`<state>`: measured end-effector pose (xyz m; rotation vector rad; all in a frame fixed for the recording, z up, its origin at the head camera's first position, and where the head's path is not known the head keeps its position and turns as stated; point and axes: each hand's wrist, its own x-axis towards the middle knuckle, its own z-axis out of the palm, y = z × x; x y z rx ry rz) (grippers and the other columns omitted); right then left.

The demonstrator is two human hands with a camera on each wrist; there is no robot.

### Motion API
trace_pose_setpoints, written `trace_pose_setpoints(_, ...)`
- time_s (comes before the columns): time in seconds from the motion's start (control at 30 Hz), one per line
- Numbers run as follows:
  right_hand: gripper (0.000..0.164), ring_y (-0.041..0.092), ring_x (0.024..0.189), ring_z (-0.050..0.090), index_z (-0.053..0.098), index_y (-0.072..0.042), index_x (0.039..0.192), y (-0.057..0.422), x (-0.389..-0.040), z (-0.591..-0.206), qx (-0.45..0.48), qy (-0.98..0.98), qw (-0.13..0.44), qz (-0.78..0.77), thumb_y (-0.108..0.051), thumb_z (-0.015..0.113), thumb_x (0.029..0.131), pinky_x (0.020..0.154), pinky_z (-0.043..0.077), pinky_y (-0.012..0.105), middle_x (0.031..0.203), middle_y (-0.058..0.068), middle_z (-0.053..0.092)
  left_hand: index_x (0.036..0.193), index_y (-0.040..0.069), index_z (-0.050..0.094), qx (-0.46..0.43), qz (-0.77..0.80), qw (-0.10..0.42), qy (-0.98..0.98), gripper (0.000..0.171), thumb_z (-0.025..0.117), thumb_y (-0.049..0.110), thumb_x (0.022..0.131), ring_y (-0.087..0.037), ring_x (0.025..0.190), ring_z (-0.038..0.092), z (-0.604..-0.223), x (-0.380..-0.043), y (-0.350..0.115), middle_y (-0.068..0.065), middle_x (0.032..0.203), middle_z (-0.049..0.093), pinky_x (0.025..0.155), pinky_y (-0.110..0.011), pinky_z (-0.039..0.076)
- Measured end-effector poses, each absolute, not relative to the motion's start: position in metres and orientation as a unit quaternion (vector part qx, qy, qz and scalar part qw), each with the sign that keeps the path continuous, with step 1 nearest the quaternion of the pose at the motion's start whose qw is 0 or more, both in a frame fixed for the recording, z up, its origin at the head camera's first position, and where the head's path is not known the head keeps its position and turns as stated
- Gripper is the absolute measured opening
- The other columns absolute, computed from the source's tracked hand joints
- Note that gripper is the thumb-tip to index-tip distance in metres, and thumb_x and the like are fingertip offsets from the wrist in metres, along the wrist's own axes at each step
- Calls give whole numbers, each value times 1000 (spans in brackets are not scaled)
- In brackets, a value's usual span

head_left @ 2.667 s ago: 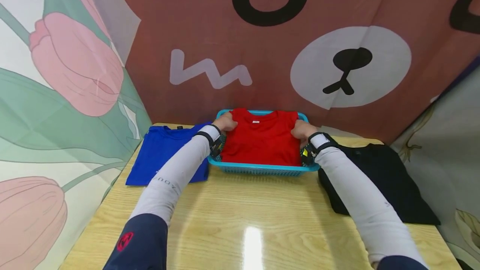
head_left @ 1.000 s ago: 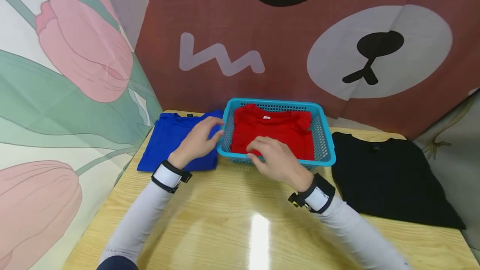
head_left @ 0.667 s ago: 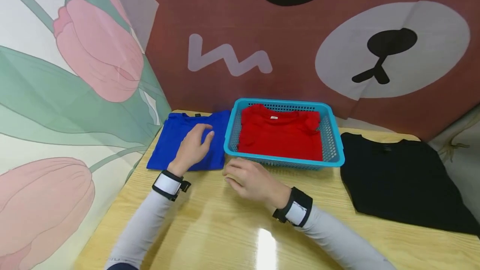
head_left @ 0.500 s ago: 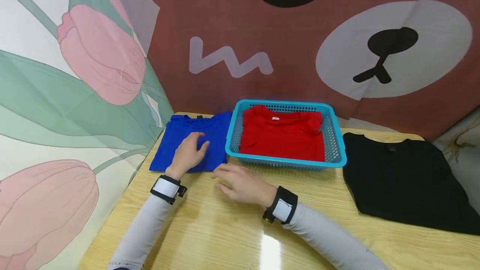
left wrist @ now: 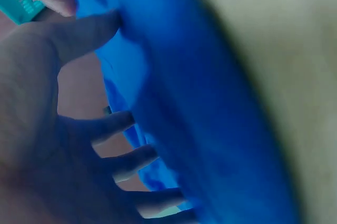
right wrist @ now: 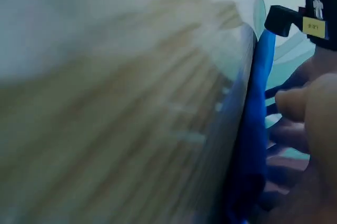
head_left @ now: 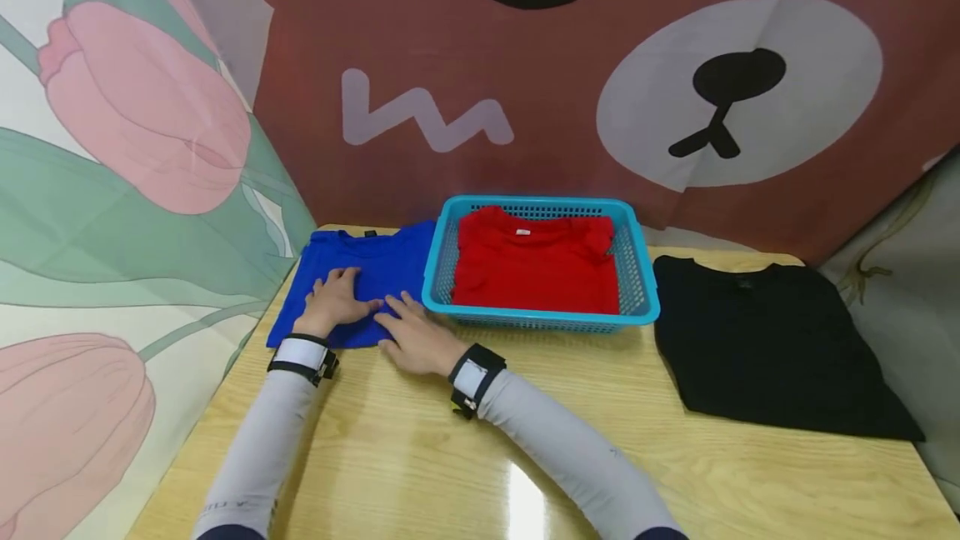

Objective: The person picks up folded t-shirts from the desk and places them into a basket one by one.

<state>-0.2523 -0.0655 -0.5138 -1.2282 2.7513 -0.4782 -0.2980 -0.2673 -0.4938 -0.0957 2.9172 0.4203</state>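
Observation:
A folded blue T-shirt lies flat at the table's left. My left hand rests on its front half with fingers spread; in the left wrist view the fingertips touch the blue cloth. Beside it, my right hand reaches over the shirt's front right part, its fingers extended. In the right wrist view this hand is close to the edge of the blue T-shirt; whether every finger touches is unclear. Neither hand grips the cloth.
Right of the blue shirt stands a turquoise plastic basket holding a folded red T-shirt. A black T-shirt lies at the table's right. Printed fabric hangs behind the wooden table.
Both hands first held the red T-shirt in the basket, then let go of it. They have moved left and come down onto the blue T-shirt, the right hand travelling furthest.

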Motion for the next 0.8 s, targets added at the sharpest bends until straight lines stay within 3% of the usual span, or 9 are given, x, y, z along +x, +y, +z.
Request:
trace_pose_setpoints(0.13, 53, 40, 154, 11, 36, -16, 153, -79, -267, -521, -360, 917, 57, -162, -42, 34, 107, 126, 13, 49, 164, 17, 20, 157, 9, 22, -37, 144, 136, 979, 92, 65, 52, 88, -69, 139, 6, -489, -304, -269, -30, 160, 14, 105, -82, 17)
trace_pose_setpoints(0.3, 55, 36, 155, 6, 34, -14, 154, -88, -277, -524, -322, 929, 83, -162, -41, 36, 106, 126, 6, 50, 165, 17, 19, 158, 8, 20, -16, 130, 166, 977, 92, 63, 54, 90, -67, 141, 6, -486, -311, -270, -31, 161, 11, 110, -79, 9)
trace_pose_setpoints(0.53, 60, 33, 155, 9, 36, -16, 153, -85, -285, -521, -294, 942, 98, -132, -44, 48, 102, 127, 11, 45, 166, 10, 20, 158, 9, 22, -23, 124, 171, 977, 94, 62, 59, 88, -60, 145, 9, -482, -312, -267, -30, 162, 13, 112, -77, 8)
trace_pose_setpoints(0.8, 65, 34, 152, 16, 36, -17, 153, -81, -280, -515, -308, 938, 119, -109, -47, 53, 98, 124, 18, 48, 164, 10, 22, 158, 12, 22, -53, 99, 201, 973, 97, 65, 61, 86, -70, 138, 14, -479, -307, -264, -29, 161, 14, 109, -79, 17)
